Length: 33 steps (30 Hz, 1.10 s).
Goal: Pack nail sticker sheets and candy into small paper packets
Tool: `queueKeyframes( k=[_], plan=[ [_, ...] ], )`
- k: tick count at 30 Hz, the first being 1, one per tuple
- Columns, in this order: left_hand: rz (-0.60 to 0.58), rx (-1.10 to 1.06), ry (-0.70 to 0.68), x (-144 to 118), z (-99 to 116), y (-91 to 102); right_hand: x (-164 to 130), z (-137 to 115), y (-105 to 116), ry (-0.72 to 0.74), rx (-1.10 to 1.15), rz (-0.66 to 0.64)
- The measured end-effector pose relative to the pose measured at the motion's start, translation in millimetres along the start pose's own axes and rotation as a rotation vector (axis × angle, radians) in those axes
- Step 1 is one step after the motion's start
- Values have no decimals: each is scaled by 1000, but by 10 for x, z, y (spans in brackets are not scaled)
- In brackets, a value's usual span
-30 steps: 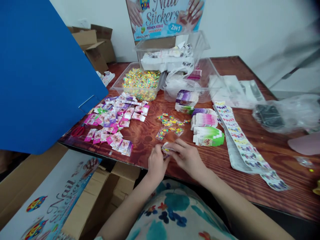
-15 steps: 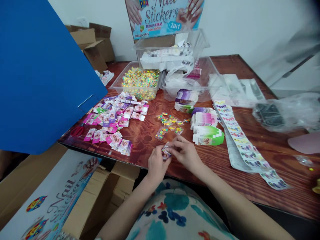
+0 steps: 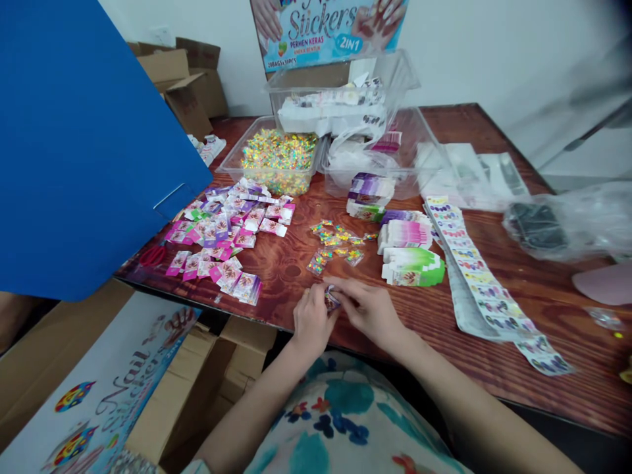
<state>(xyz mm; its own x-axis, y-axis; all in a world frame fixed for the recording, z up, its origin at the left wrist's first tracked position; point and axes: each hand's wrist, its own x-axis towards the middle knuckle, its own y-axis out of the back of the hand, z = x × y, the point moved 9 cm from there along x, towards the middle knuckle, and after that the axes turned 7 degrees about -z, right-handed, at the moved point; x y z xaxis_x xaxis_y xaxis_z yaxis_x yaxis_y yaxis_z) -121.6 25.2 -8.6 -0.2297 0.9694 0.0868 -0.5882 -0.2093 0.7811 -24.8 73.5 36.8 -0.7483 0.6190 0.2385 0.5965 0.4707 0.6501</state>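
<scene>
Your left hand (image 3: 310, 320) and right hand (image 3: 369, 309) meet at the near edge of the dark reddish wooden counter (image 3: 553, 296), and both grips are pinched together on one small clear sachet of bright candy-coloured bits (image 3: 331, 297), held just above the wood. That edge is your main risk: if either pinch slackens, the sachet likely drops off the counter into the open brown cardboard box (image 3: 237, 375) below your left arm. A hard squeeze could split the thin film and scatter the bits. Your right wrist sits near the loose cluster of matching small sachets (image 3: 334, 245) and the stack of green-and-white flat cartons (image 3: 413, 266); a wide sweep could knock them into the long white strip of printed nail stickers (image 3: 474, 276)
</scene>
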Motion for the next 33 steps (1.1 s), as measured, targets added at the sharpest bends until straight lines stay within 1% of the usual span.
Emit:
queueKeyframes(
  k=[2, 3, 4, 6, 8, 9, 10, 11, 12, 15, 16, 18, 20, 23, 25, 27, 29, 30, 31, 33],
  plan=[
    [4, -126, 125, -1, -125, 6, -17, -3, -69, 23, 44, -70],
    [19, -215, 171, -8, -176, 20, -25, 4, -84, 28, 90, -81],
    [36, -309, 191, -13, -202, 37, -32, 33, -72, 13, 154, -60],
    [45, -466, 153, -9, -177, 62, -43, 162, 5, -75, 327, 65],
    [16, -553, 87, -1, -115, 57, -64, 331, 59, -191, 539, 207],
    [4, -581, 63, -1, -94, 46, -69, 400, 53, -241, 647, 249],
    [2, -607, 45, -2, -83, 38, -65, 452, 22, -285, 752, 260],
    [10, -631, 28, -4, -78, 34, -55, 487, -38, -333, 854, 237],
    [22, -651, 10, -6, -74, 33, -45, 505, -122, -387, 956, 183],
    [54, -648, -35, -14, -63, 48, -68, 469, -422, -559, 1260, -41],
    [54, -632, -42, -16, -59, 53, -88, 442, -496, -603, 1349, -92],
    [43, -595, -48, -20, -47, 67, -118, 404, -578, -649, 1462, -126],
    [51, -552, -44, -26, -39, 100, -130, 390, -607, -653, 1469, -126],
    [122, -457, 5, -43, -57, 181, -119, 387, -546, -590, 1334, -73],
    [169, -405, 60, -56, -80, 222, -87, 358, -396, -474, 1157, 11],
    [202, -376, 111, -67, -101, 245, -53, 269, -215, -319, 940, 83],
    [228, -368, 135, -77, -109, 257, -43, 185, -94, -209, 779, 129],
    [234, -362, 134, -79, -105, 256, -45, 178, -71, -194, 747, 143],
    [236, -351, 120, -79, -94, 253, -51, 203, -70, -209, 750, 153],
    [235, -303, 67, -79, -52, 243, -77, 319, -123, -305, 830, 164]
  ],
)
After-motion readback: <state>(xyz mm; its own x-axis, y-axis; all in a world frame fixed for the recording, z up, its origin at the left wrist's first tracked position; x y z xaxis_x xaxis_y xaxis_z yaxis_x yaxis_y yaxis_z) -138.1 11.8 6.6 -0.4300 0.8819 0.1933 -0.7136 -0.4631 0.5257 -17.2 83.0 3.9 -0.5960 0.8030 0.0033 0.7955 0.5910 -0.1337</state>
